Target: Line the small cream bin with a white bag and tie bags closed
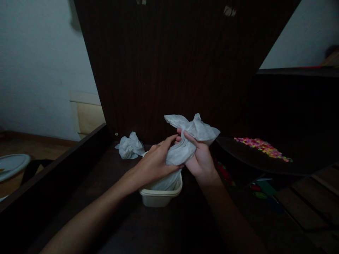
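Both hands grip a crumpled white tissue (202, 131), held above a small cream plastic basket (159, 193). My right hand (201, 158) is closed round its gathered middle, thumb on top, with loose ends fanning out above. From the left side, my left hand (153, 160) curls round the lower bulge, some of its fingers hidden behind the tissue. More white sheet (165, 182) shows in the basket under my hands; whether it joins the held piece I cannot tell. A second crumpled tissue (129, 146) lies on the dark surface to the left.
A tall dark wooden panel (169, 70) rises behind the basket. A low dark rail (60, 165) runs along the left side. At right, a dark shelf (246, 164) carries a strip of small pink and yellow pieces (265, 148). A pale round lid-like object (13, 165) is at far left.
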{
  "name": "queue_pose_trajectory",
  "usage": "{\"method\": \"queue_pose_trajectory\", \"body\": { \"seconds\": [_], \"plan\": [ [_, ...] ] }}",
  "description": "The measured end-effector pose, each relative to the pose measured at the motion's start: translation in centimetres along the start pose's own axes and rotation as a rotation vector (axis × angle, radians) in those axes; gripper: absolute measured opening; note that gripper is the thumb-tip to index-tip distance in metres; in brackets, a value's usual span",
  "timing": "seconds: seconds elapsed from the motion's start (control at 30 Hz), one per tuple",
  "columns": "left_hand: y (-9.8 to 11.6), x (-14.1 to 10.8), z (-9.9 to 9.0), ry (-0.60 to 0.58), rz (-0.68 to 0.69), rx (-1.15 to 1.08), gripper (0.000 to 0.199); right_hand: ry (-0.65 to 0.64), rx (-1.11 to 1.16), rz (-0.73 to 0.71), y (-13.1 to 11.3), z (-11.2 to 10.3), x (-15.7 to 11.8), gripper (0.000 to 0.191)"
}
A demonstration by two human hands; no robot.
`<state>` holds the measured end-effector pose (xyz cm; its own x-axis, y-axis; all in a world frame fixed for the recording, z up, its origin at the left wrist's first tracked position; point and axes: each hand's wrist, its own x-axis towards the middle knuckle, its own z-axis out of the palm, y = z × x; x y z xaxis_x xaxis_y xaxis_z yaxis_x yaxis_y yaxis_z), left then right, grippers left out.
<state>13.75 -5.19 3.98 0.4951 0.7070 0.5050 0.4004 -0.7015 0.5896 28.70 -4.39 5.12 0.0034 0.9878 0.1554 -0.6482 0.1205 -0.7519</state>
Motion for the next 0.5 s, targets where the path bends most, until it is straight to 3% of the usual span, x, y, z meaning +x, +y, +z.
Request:
{"method": "queue_pose_trajectory", "body": {
  "seconds": [0.13,0.27,0.4,0.5],
  "plan": [
    [0.1,0.1,-0.5,-0.054,0.07,0.098,0.045,0.065,0.209,0.031,-2.2,-0.3,0.8,0.016],
    [0.3,0.1,-1.2,-0.103,0.073,0.15,0.017,0.041,0.234,-0.039,-5.0,-1.9,1.3,0.024],
    [0.3,0.1,-1.3,-0.132,0.095,0.137,0.014,0.041,0.175,-0.094,-7.0,-3.6,1.3,0.037],
    [0.3,0.1,-1.3,-0.165,0.085,0.142,0.014,0.057,0.138,-0.16,-7.5,-4.2,1.3,0.036]
  ]
}}
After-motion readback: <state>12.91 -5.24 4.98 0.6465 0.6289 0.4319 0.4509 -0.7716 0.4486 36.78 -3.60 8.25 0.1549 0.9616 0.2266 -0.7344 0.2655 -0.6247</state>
